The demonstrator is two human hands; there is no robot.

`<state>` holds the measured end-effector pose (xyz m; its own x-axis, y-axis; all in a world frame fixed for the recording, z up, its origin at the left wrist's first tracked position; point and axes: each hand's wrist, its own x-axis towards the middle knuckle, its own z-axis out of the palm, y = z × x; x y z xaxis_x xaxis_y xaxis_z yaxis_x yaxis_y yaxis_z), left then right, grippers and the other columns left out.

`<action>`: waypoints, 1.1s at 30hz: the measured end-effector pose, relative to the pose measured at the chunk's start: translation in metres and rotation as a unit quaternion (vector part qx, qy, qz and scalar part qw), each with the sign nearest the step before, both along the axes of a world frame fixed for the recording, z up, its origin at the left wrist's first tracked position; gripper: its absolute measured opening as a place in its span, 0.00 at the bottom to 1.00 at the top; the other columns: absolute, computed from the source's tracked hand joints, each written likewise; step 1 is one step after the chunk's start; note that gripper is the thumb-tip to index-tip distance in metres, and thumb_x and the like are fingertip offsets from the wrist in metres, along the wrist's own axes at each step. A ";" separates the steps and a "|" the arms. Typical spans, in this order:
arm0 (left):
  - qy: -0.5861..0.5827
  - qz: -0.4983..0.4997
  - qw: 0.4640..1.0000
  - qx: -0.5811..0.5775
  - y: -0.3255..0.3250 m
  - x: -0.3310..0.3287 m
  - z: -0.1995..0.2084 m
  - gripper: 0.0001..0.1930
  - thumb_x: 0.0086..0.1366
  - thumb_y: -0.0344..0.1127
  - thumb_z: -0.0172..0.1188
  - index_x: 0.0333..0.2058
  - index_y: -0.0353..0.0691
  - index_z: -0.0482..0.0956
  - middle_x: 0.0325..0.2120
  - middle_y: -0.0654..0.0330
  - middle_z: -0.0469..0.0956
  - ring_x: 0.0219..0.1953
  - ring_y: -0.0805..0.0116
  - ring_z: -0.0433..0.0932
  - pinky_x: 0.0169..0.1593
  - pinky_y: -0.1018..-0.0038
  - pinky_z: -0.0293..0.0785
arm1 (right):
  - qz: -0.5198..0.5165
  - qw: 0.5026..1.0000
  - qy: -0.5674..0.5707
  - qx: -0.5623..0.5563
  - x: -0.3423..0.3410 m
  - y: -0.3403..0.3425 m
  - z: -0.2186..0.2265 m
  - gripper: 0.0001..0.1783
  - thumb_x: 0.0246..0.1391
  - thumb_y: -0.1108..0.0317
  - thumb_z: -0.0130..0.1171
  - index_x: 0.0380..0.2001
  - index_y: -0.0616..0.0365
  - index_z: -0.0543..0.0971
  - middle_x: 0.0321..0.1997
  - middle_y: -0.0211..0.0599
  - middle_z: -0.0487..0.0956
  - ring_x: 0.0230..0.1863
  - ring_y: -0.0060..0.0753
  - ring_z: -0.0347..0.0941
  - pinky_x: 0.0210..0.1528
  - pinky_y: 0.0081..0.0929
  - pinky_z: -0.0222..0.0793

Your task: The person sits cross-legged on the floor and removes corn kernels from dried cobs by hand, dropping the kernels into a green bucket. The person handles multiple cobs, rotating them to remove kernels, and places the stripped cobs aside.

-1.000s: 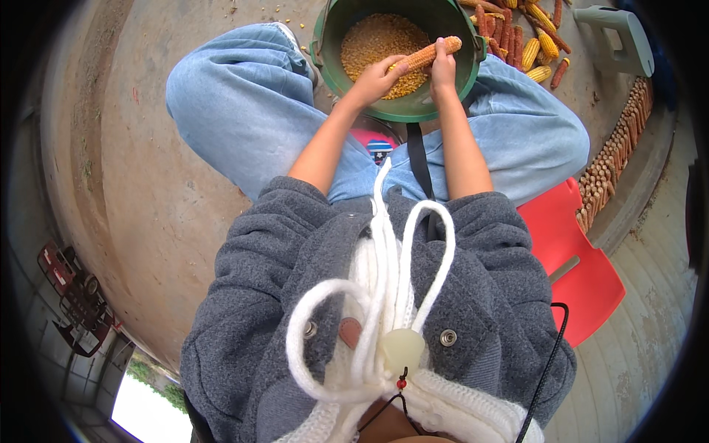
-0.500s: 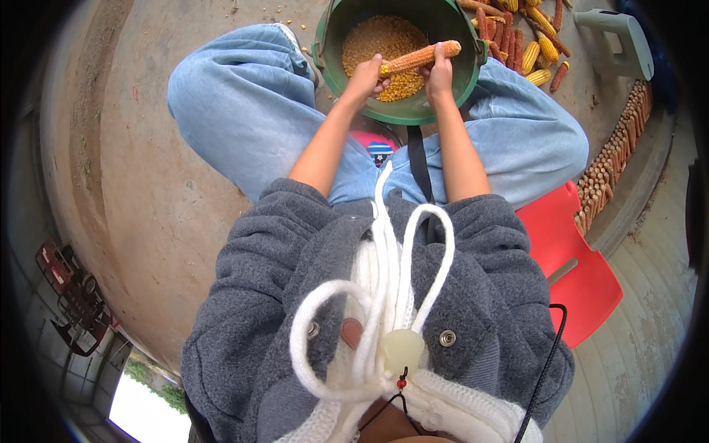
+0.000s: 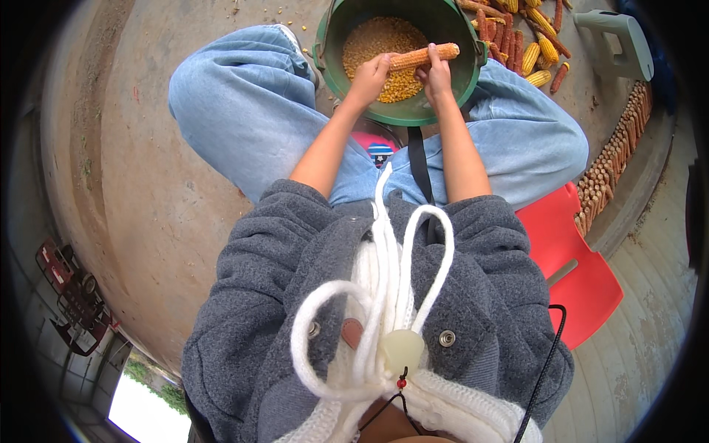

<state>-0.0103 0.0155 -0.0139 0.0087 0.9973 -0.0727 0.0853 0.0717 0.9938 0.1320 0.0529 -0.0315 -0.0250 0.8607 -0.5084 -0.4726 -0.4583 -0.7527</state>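
Note:
A corn cob, mostly stripped and pale orange, is held slantwise over a green bucket. My left hand grips its lower left end, thumb on top, and covers that end. My right hand is closed around the cob near its upper right end, which sticks out past the fingers. Loose yellow kernels lie in the bottom of the bucket below both hands. The bucket stands between my bent knees.
A pile of yellow ears and reddish bare cobs lies on the floor to the right of the bucket. Beyond it stands a grey-green stool. Stacked cobs line the right side, near a red plastic chair. A few kernels dot the concrete floor.
My left hand has shifted slightly up along the cob, and the yellow kernels at its left end no longer show. The right hand stays nearly in place.

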 end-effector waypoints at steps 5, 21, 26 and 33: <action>-0.101 -0.001 0.969 -0.225 0.000 -0.011 0.010 0.20 0.63 0.46 0.38 0.38 0.39 0.74 0.15 0.66 0.66 0.15 0.82 0.60 0.16 0.84 0.53 | 0.024 0.998 -0.045 0.047 -0.005 -0.003 0.003 0.12 0.53 0.55 0.47 0.30 0.51 0.62 0.21 0.25 0.63 0.17 0.16 0.56 0.17 0.15 0.51; -0.151 -0.044 0.957 -0.242 0.005 -0.011 0.010 0.18 0.61 0.45 0.45 0.43 0.39 0.71 0.19 0.68 0.67 0.09 0.84 0.55 0.13 0.86 0.47 | -0.036 0.995 -0.083 0.040 -0.007 -0.003 0.011 0.14 0.51 0.55 0.48 0.26 0.53 0.63 0.16 0.25 0.62 0.13 0.16 0.56 0.15 0.16 0.52; -0.236 -0.024 0.939 -0.248 0.005 -0.007 0.025 0.16 0.60 0.42 0.49 0.42 0.39 0.70 0.14 0.66 0.68 0.10 0.84 0.60 0.12 0.87 0.52 | -0.066 0.996 -0.054 -0.001 -0.003 0.001 0.010 0.14 0.50 0.55 0.50 0.23 0.51 0.64 0.14 0.21 0.60 0.12 0.14 0.54 0.13 0.14 0.48; -0.075 -0.047 0.988 -0.124 0.005 -0.004 0.008 0.16 0.56 0.36 0.54 0.44 0.41 0.69 0.12 0.68 0.68 0.11 0.84 0.62 0.14 0.86 0.54 | -0.080 0.993 -0.065 -0.053 -0.002 0.003 0.013 0.15 0.48 0.53 0.53 0.23 0.51 0.64 0.14 0.19 0.59 0.12 0.12 0.54 0.13 0.13 0.48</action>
<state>-0.0139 0.0203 -0.0058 0.1300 0.9431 -0.3061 -0.0429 0.3137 0.9485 0.1296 0.0556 -0.0187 0.1803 0.7896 -0.5866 -0.4477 -0.4651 -0.7637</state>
